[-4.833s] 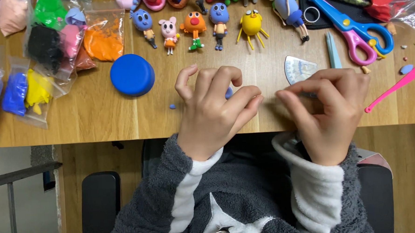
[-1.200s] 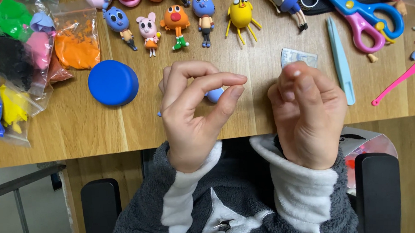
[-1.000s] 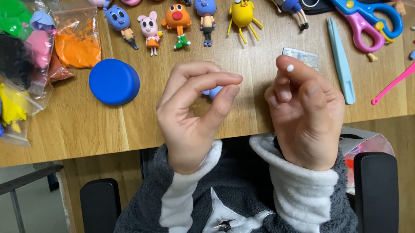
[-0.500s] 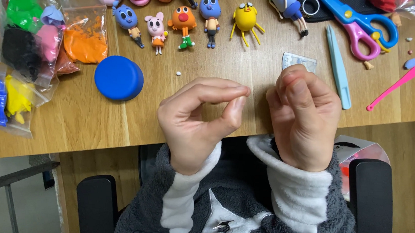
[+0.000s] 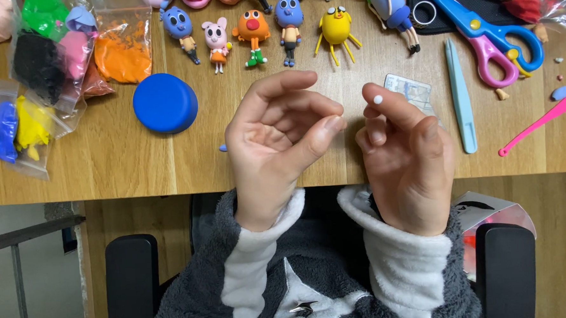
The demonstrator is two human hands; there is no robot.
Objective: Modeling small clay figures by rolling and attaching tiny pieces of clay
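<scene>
Sat at a wooden table [image 5: 105, 167] with both hands raised over its near edge, to the right of the blue tub [image 5: 165, 102].

Kept the left hand [image 5: 276, 137], the nearer of the two to the tub, half curled, thumb tip brought close to the fingertips without quite meeting them. Could not tell whether anything lay in that pinch. Left a small blue crumb [image 5: 223, 147] on the wood just below and right of the tub, beside that wrist.

Carried a white ball [image 5: 377, 99] on one raised fingertip of the right hand [image 5: 407, 163], further right of the tub, with the other fingers folded in loosely. Showed the ball perched on the tip rather than squeezed.

Had a row of small clay figures [image 5: 252, 28] beyond the tub, bags of coloured clay [image 5: 56, 61] to its left, and well off to its right a clear packet [image 5: 408, 87], a pale blue tool [image 5: 462, 103], scissors [image 5: 487, 35] and a pink tool [image 5: 542, 119].

Looked like fine detail work: a tiny piece rolled and ready on the finger. Would have called for a very light, steady touch, since such a ball could flatten or drop at the least pressure.
</scene>
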